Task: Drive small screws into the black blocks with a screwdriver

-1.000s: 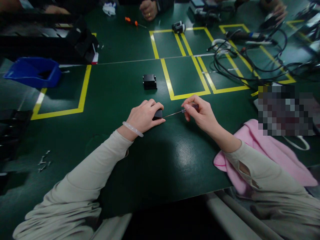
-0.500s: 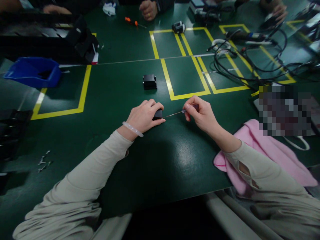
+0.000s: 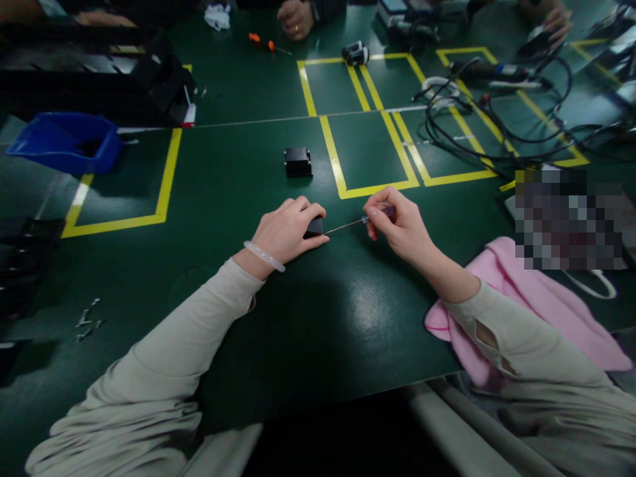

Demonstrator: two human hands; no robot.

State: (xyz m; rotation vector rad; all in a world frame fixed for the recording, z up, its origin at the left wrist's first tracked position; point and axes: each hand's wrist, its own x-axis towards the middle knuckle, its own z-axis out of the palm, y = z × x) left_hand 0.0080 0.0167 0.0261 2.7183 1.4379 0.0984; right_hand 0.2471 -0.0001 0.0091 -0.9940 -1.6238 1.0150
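Note:
My left hand (image 3: 288,230) is closed around a small black block (image 3: 314,228), pressing it on the green table. Most of the block is hidden under the fingers. Between the fingers and thumb of my right hand (image 3: 392,222) is the handle of a screwdriver (image 3: 348,226). Its thin shaft points left, and the tip meets the block's right side near my left thumb. Beyond my hands stands another black block (image 3: 298,162) with shiny screw ends at its sides.
A pink cloth (image 3: 517,291) lies under my right forearm. Loose screws (image 3: 88,319) and a blue bin (image 3: 69,142) are at left. Black cables (image 3: 497,132) coil at the right. Across the table are an orange-handled screwdriver (image 3: 262,42) and another person's hand (image 3: 296,18).
My right hand has turned slightly on the screwdriver, with more of the handle showing. My left hand and the block stay in place.

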